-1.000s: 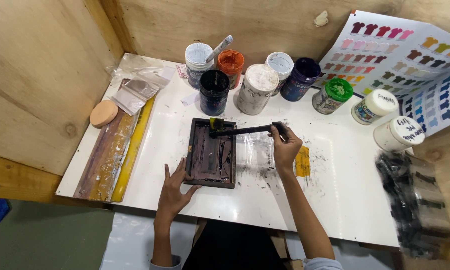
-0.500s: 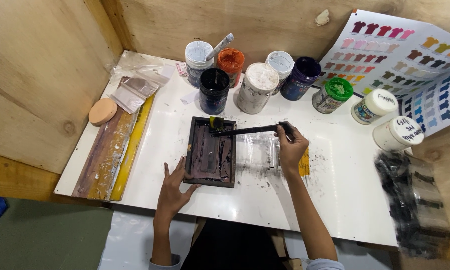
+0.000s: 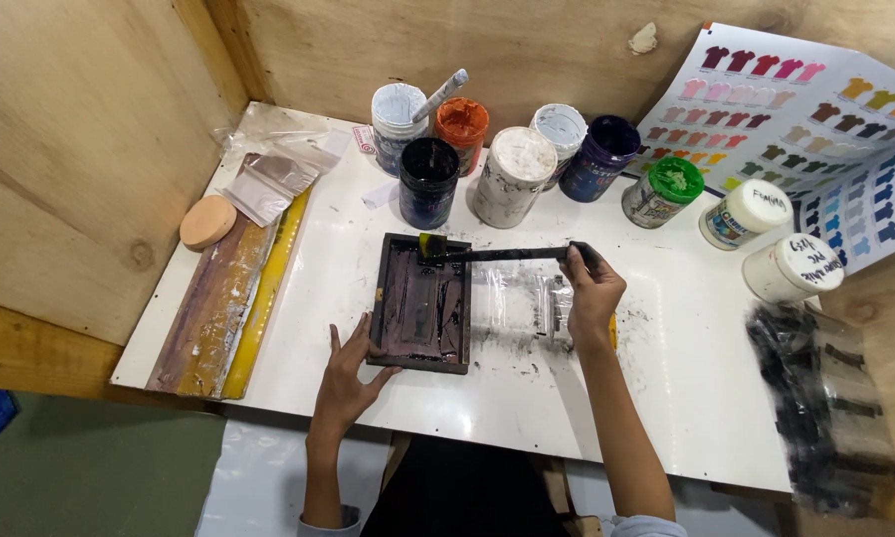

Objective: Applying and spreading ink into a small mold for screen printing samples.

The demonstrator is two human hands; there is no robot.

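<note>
Where jars (image 3: 512,177) crowd, stained table (image 3: 666,398).

I count on the bench (image 3: 666,398): nine paint jars (image 3: 513,176), one with a stick standing in it; one dark frame (image 3: 422,303); one spatula (image 3: 497,254); one colour chart (image 3: 795,119); one round tan pad (image 3: 207,221); one long squeegee (image 3: 218,303); two hands (image 3: 346,373) in my view.

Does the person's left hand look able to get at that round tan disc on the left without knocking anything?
Probably yes. The left hand rests on the dark frame; between it and the tan disc lie only bare table and the flat yellow-edged squeegee.
</note>
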